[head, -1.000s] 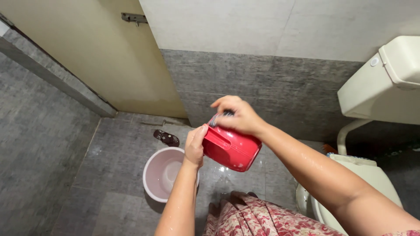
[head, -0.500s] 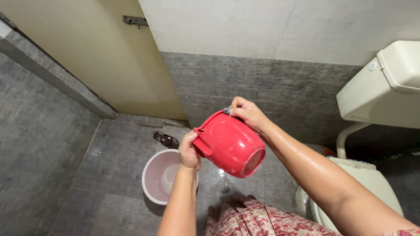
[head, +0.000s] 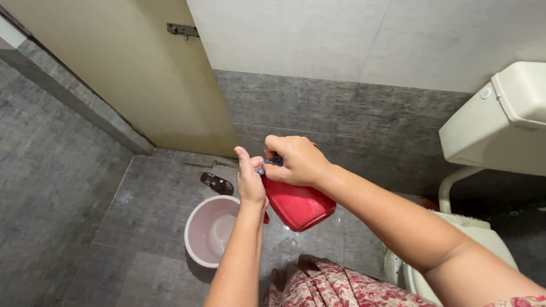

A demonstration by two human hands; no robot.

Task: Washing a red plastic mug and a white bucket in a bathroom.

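Observation:
A red plastic mug [head: 297, 203] hangs in mid-air over the wet floor, tilted. My left hand [head: 250, 185] grips it on its left side, near the handle. My right hand [head: 293, 159] is closed on a small dark scrubber [head: 268, 165] that presses against the mug's top edge. The two hands touch each other above the mug. Below and to the left stands a pale pink bucket [head: 199, 244] on the grey tiled floor.
A cream toilet cistern [head: 500, 122] and bowl [head: 455, 250] fill the right side. A closed beige door [head: 136, 74] is at the left back. A dark floor drain [head: 217, 183] lies beyond the bucket. Patterned cloth [head: 335, 287] covers my lap.
The mug has turned and dropped lower, its mouth no longer facing me. My right hand moved from the mug's far rim to its top edge beside the left hand.

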